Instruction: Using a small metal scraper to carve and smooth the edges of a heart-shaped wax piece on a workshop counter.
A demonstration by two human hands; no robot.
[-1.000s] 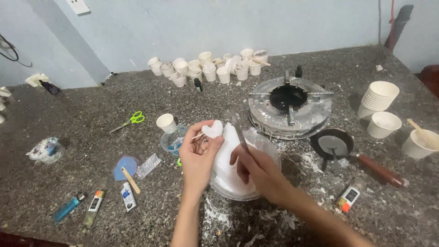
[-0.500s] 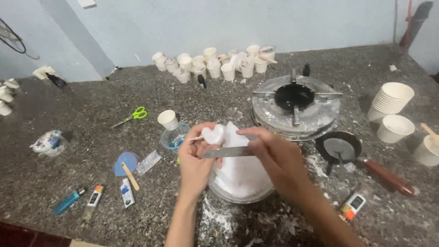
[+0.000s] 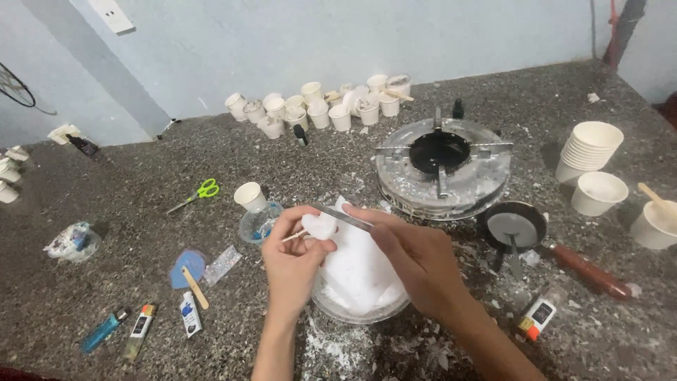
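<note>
Shifted since half a second back: right hand (image 3: 416,257) edged over the bowl, thin metal blade (image 3: 343,217) now laid across the top of the small white wax piece (image 3: 319,226) instead of lower along it. Left hand (image 3: 295,257) barely moved, same lift above the glass bowl (image 3: 356,310).

Pinching on both sides. Left fingers (image 3: 305,214) curled and pressed around the wax piece, a thin wooden stick (image 3: 294,236) poking out to the left from under it. Right fingers (image 3: 367,214) pressed together on the blade's near end, holding it flat and slanted against the piece. Held right above the bowl, seemingly so that shavings drop onto the heap of white wax (image 3: 356,271) inside rather than onto the desk (image 3: 106,204) — though plenty of white flakes (image 3: 331,349) lie scattered at the near edge anyway.

Around them: small paper cup (image 3: 250,196) and a clear glass dish (image 3: 258,224) just beside the left hand, kept within easy reach. Green-handled scissors (image 3: 197,194) further toward the left edge. Two lighters (image 3: 120,328), a small packet and a wooden spatula (image 3: 194,287) on a blue disc toward the near left corner. Foil-lined gas burner (image 3: 442,166) behind the right hand, small black pan (image 3: 513,229) with a brown handle next to it, wax-crusted. Stacked white cups (image 3: 591,148) near the right edge; a cluster of small cups (image 3: 317,106) lined along the far edge, out of the way by the wall.
</note>
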